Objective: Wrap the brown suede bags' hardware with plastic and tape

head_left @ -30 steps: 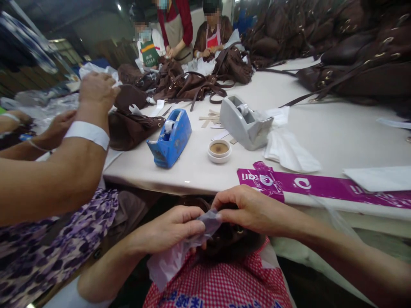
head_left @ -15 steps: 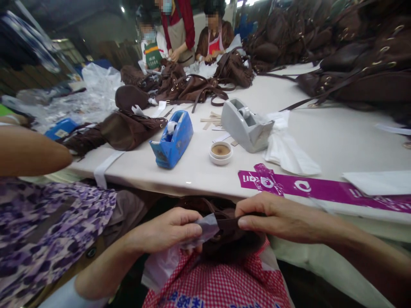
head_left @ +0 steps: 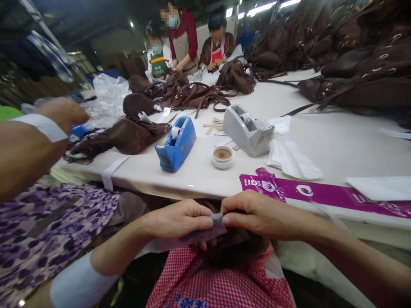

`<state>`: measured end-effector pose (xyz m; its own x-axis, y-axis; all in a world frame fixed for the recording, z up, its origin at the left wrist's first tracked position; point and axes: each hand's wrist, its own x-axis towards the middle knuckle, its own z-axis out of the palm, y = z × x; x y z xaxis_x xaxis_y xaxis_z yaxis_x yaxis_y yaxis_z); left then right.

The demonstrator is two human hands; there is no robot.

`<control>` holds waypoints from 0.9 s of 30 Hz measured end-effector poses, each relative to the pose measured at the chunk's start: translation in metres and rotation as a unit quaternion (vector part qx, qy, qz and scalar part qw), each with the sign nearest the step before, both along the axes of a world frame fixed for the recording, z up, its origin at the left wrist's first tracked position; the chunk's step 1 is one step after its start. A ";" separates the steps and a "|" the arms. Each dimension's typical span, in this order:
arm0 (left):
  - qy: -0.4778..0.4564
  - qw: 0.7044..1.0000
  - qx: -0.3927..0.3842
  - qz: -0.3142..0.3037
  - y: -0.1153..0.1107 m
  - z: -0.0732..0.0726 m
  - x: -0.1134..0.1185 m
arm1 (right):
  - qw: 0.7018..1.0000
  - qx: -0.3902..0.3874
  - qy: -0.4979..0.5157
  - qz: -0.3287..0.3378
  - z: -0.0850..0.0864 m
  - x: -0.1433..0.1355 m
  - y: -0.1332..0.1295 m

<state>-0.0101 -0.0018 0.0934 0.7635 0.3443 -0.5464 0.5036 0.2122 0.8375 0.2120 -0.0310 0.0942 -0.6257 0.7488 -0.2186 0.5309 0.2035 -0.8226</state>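
Note:
My left hand (head_left: 181,219) is closed, thumb and fingers pinching a thin translucent white sheet (head_left: 204,235) above my lap. The sheet hangs down to the left, under that hand. Close beside it, my right hand (head_left: 257,214) pinches the sheet's right end between thumb and forefinger; whether the bag's edge is caught in the same pinch is hidden. Below both hands a dark brown leather bag (head_left: 239,250) rests on my red checked apron (head_left: 218,278). Its upper part is mostly covered by the hands and sheet.
On the white table (head_left: 180,182) stand a blue tape dispenser (head_left: 176,145), a grey tape dispenser (head_left: 247,130) and a small round tub (head_left: 222,157). Brown bags (head_left: 128,134) and white paper (head_left: 290,158) lie around. A co-worker's arm (head_left: 28,145) reaches in from the left; people work opposite.
My right hand has moved left from the bag's dark edge to the sheet's end, and my left hand has shifted right toward it. The co-worker's forearm and hand have come into view at left.

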 end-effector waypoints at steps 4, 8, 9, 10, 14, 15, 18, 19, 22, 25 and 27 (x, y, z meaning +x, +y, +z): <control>0.003 1.000 0.021 0.009 0.007 -0.002 -0.003 | 0.999 -0.012 0.050 -0.010 -0.001 0.001 0.001; -0.001 0.999 0.006 0.048 0.010 0.000 -0.015 | 0.988 -0.102 0.113 0.004 -0.010 0.022 0.004; 0.000 0.999 0.003 0.054 0.011 0.001 -0.017 | 0.985 -0.120 0.121 0.005 -0.013 0.025 0.004; 0.000 0.998 0.002 0.058 0.011 0.001 -0.019 | 0.982 -0.136 0.130 0.002 -0.016 0.027 0.004; 0.009 0.998 0.032 0.045 0.010 0.005 -0.016 | 0.984 -0.121 0.128 -0.018 -0.023 0.013 0.002; 0.009 0.998 0.046 0.037 0.010 0.006 -0.013 | 0.988 -0.095 0.116 -0.021 -0.023 0.007 0.002; 0.018 0.996 0.084 0.002 0.009 0.011 -0.003 | 0.995 -0.030 0.087 -0.044 -0.020 -0.006 0.000; 0.026 0.995 0.093 -0.008 0.009 0.013 -0.001 | 0.995 -0.020 0.088 -0.051 -0.019 -0.008 0.000; 0.060 0.992 0.113 -0.024 0.009 0.014 0.001 | 0.994 -0.011 0.107 -0.022 -0.023 0.000 0.001; 0.086 0.987 0.132 -0.027 0.010 0.013 -0.004 | 0.994 -0.002 0.109 0.028 -0.035 0.015 -0.001; 0.099 0.984 0.143 -0.028 0.010 0.012 -0.008 | 0.994 0.019 0.102 0.027 -0.044 0.019 -0.004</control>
<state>-0.0180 0.0081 0.1057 0.6736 0.4659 -0.5737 0.6673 -0.0497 0.7431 0.2314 -0.0352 0.0498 -0.6939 0.7180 -0.0549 0.3410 0.2604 -0.9033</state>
